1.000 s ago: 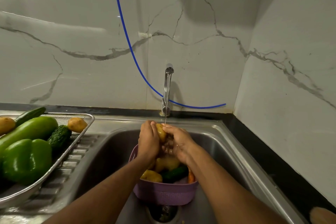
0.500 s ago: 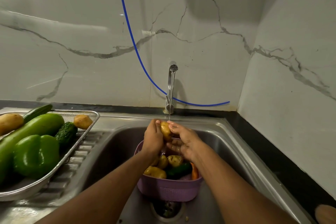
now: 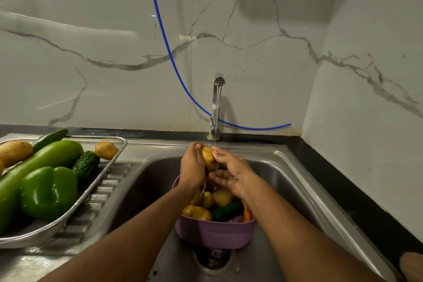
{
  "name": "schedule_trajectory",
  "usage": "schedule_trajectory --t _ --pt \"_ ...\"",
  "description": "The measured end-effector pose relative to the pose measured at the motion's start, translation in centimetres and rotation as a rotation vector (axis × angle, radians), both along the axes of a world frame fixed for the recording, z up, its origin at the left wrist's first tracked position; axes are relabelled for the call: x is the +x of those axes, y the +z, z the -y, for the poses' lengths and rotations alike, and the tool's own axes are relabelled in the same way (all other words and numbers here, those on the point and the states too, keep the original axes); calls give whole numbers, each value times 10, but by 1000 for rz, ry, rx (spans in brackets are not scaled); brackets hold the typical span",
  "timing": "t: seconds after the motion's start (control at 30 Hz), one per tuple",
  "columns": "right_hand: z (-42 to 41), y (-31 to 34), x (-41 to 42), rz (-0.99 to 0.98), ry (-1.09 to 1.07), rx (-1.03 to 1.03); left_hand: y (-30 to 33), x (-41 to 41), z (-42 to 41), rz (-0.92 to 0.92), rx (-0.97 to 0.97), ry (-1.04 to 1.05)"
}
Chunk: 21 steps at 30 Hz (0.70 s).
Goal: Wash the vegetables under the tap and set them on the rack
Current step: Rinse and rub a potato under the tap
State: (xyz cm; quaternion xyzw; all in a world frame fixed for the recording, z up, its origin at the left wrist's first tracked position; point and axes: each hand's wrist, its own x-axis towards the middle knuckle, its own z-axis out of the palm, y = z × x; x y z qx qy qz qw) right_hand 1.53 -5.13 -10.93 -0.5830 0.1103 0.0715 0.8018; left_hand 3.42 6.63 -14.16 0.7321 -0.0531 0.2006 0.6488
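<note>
Hands both on one small wet yellow potato (image 3: 207,158) under the steel tap (image 3: 216,107): left hand (image 3: 192,167) curls around it, right hand (image 3: 231,171) cups it with bent fingers, above the purple plastic colander (image 3: 215,233).

Steel, marble and plastic around a wet kitchen sink.
The brushed stainless steel sink (image 3: 283,167) looks dull and smooth; the chrome tap (image 3: 216,103) at 12 o'clock shines. Glossy veined marble wall (image 3: 103,52) behind. A matt purple perforated plastic basket (image 3: 215,233) sits at 6 o'clock. At 9 o'clock, a metal mesh rack (image 3: 114,151) holds a waxy, glossy green pepper (image 3: 49,192). The held potato (image 3: 207,158) glistens wet.
</note>
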Motion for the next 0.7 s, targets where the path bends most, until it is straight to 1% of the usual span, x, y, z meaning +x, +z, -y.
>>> schedule_trajectory --t 0.1,0.2,0.3,0.37,0.47,0.53,0.63,0.7 --pt "-3 0 -2 16 -9 -15 0 2 0 -11 13 17" --pt "-8 -3 -1 28 -86 -83 -3 1 2 -5 35 13" --pt "-11 -6 0 49 -168 -135 -6 0 5 40 140 1" --pt "-9 -7 2 76 -194 -183 -5 0 6 34 134 -25" --pt "-5 -10 8 127 -226 -290 -2 2 5 -107 54 -152" --pt "-1 -11 10 161 -227 -364 -3 3 3 -214 64 -200" --pt "0 -13 11 255 -135 -498 -5 6 2 -293 89 -187" --pt "-2 -14 9 309 -61 -580 -5 6 1 -311 59 -158"
